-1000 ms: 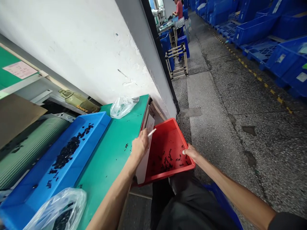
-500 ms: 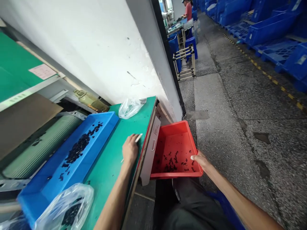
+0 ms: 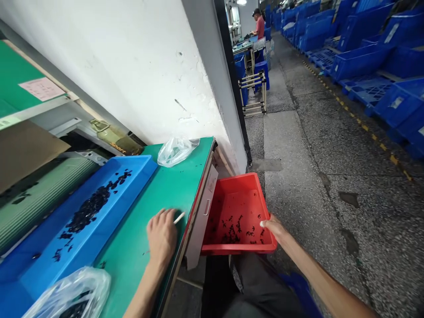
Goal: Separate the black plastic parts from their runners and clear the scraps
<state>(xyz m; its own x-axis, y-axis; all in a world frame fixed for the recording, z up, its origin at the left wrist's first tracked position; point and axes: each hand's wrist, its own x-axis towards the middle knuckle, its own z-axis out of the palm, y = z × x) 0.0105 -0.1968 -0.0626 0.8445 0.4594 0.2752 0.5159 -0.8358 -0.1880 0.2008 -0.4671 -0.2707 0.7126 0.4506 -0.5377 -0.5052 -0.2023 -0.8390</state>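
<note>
My left hand [image 3: 162, 234] rests on the green tabletop [image 3: 175, 183], its fingers curled over a thin pale stick [image 3: 179, 217] whose tip pokes out to the right. My right hand [image 3: 274, 226] grips the right rim of a red tray [image 3: 235, 194], thumb inside; something white covers the thumb tip. Small dark pieces [image 3: 232, 234] lie scattered in the near part of this tray, which sits beside the table edge above my lap. A long blue tray [image 3: 112, 229] left of my left hand holds a heap of dark parts [image 3: 91, 207].
One clear plastic bag [image 3: 175, 151] lies at the table's back, another [image 3: 82, 291] with dark parts at the near left. A bottle [image 3: 114, 138] stands by the white wall [image 3: 132, 66]. Blue bins [image 3: 361, 59] line the aisle; a person in red [image 3: 259, 26] is far off.
My left hand has moved back toward me and left along the tabletop with the stick. My right hand still holds the red tray's rim. The camera view has shifted slightly.
</note>
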